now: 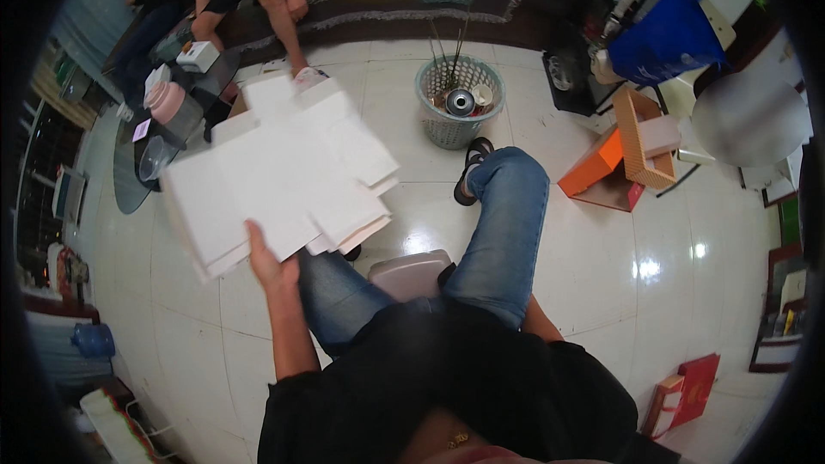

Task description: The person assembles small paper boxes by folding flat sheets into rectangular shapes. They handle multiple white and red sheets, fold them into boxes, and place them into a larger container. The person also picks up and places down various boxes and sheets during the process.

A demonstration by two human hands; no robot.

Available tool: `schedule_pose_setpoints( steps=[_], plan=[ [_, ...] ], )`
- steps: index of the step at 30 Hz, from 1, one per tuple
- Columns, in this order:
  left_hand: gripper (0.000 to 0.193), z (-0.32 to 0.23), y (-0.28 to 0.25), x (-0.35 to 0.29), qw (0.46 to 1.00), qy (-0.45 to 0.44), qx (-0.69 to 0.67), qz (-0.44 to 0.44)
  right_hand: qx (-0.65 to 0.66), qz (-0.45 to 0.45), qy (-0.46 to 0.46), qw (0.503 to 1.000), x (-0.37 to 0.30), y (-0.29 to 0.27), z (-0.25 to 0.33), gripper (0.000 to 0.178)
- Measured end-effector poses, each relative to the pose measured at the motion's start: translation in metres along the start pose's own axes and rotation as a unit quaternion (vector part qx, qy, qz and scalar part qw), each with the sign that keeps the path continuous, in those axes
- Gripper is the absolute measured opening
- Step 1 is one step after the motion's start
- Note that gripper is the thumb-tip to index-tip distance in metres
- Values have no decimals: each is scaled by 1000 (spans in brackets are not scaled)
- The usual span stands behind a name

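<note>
My left hand [266,262] holds up a stack of flat white die-cut cardboard box blanks [275,167] by its near edge, thumb on top, over my left knee. The stack fans out slightly at the right side. My right hand is hidden behind my right thigh; only the forearm [540,322] shows beside my jeans. I sit on a pale pink stool [411,273] with my legs in blue jeans, the right leg stretched toward a waste basket.
A pale green waste basket [458,103] with a can and sticks stands ahead on the white tiled floor. An open orange box [623,159] lies to the right. Another person sits on a sofa at the top left, beside a small glass table [142,159]. A red box [683,395] lies lower right.
</note>
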State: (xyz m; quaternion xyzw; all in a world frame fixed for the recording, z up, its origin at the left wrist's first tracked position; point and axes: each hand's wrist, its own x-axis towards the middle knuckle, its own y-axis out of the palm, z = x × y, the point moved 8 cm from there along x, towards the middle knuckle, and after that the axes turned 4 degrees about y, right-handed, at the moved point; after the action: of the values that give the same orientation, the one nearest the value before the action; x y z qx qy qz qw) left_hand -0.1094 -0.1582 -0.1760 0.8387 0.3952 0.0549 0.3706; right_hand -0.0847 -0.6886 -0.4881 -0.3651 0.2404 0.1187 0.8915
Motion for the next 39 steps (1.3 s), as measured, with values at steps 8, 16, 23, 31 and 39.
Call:
schedule_pose_setpoints(
  steps=[8, 16, 23, 31, 39],
  plan=[
    [48, 137, 1, 65, 991, -77, 109, -6, 373, -370, -50, 849, -19, -206, 71, 12],
    [47, 283, -59, 77, 955, -275, 64, -93, 322, -269, -213, 882, 13, -256, 243, 8],
    [46, 340, -92, 95, 938, -339, -14, -73, -3, -135, -116, 984, 29, -202, 250, 18],
    [39, 402, -168, 73, 804, -467, 165, -328, -36, -87, -71, 993, 29, -195, 244, 22],
    [70, 304, 22, 259, 736, 104, 667, 57, -70, -37, -79, 994, 44, -178, 281, 22]
  ],
)
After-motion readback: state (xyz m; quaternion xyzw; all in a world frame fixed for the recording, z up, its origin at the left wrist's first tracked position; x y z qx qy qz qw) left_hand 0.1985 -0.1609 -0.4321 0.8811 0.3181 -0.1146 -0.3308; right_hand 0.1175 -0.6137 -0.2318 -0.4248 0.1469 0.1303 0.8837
